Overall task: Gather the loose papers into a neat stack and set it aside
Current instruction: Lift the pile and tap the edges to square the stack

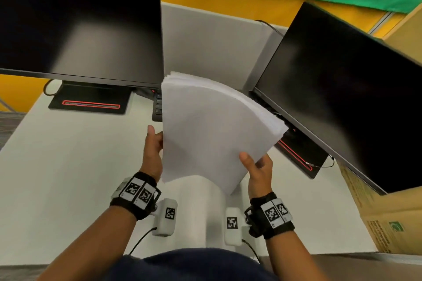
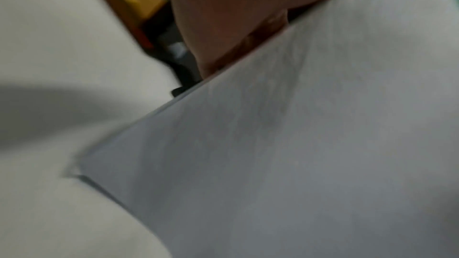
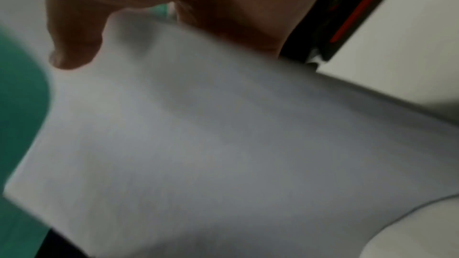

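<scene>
A thick stack of white papers (image 1: 210,130) is held up off the white desk (image 1: 68,166), tilted, its far edges fanned unevenly. My left hand (image 1: 154,143) grips the stack's left edge, fingers hidden behind the sheets. My right hand (image 1: 257,166) grips the lower right edge, thumb on the front face. In the left wrist view the stack (image 2: 298,154) fills the lower right, with my left hand (image 2: 236,17) at its upper edge. The right wrist view is blurred: the papers (image 3: 211,144) spread below my right hand (image 3: 174,7), whose thumb lies on the top sheet.
Two dark monitors stand behind the papers, one at the left (image 1: 80,25) and one at the right (image 1: 342,89), each on a black base with a red outline. A grey partition (image 1: 205,41) runs between them. A cardboard box (image 1: 388,223) sits at the desk's right edge.
</scene>
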### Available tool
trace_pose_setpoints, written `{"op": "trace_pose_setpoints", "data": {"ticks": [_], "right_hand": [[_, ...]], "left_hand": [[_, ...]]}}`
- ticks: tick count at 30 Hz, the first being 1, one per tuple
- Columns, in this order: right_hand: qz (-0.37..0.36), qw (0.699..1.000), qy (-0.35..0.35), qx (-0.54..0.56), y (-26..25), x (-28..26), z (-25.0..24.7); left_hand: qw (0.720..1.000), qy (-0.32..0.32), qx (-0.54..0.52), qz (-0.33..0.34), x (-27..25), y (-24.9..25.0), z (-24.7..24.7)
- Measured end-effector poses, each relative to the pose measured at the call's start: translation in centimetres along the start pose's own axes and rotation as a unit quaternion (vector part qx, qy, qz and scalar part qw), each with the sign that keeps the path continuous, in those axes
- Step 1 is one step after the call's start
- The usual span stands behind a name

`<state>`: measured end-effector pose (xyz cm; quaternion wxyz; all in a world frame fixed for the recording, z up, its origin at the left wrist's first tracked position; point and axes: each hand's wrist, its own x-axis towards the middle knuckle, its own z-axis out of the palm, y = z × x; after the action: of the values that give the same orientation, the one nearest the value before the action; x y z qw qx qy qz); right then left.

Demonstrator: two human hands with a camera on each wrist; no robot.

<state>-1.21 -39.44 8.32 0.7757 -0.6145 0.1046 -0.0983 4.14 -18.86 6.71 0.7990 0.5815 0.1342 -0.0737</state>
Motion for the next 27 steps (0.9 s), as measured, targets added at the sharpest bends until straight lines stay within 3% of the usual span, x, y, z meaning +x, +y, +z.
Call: {"op": "trace_pose_setpoints", "data": {"ticks": [5, 12, 17, 23, 27], "right_hand": [[-0.010, 1.000, 0.012, -0.004, 0.3, 0.1, -0.3], [-0.015, 1.000, 0.022, 0.009, 0.7, 0.4, -0.6], [-0.013, 1.000, 0.007, -0.016, 1.3, 0.1, -0.2], [-0.019, 0.999, 0.032, -0.015, 1.1, 0.2, -0.3], [-0.030, 0.999, 0.028, 0.002, -0.2, 0.9, -0.1]], "left_hand": [[0.996, 0.005, -0.070, -0.050, 0.6, -0.5, -0.8], [0.997, 0.060, -0.012, -0.037, 0.6, -2.7, -0.8], [0.997, 0.042, -0.022, -0.066, 0.8, -2.9, -0.6], [0.999, 0.026, -0.026, -0.031, 0.6, -1.6, -0.6], [0.998, 0.013, -0.022, 0.051, 0.5, 2.1, 0.1]]}}
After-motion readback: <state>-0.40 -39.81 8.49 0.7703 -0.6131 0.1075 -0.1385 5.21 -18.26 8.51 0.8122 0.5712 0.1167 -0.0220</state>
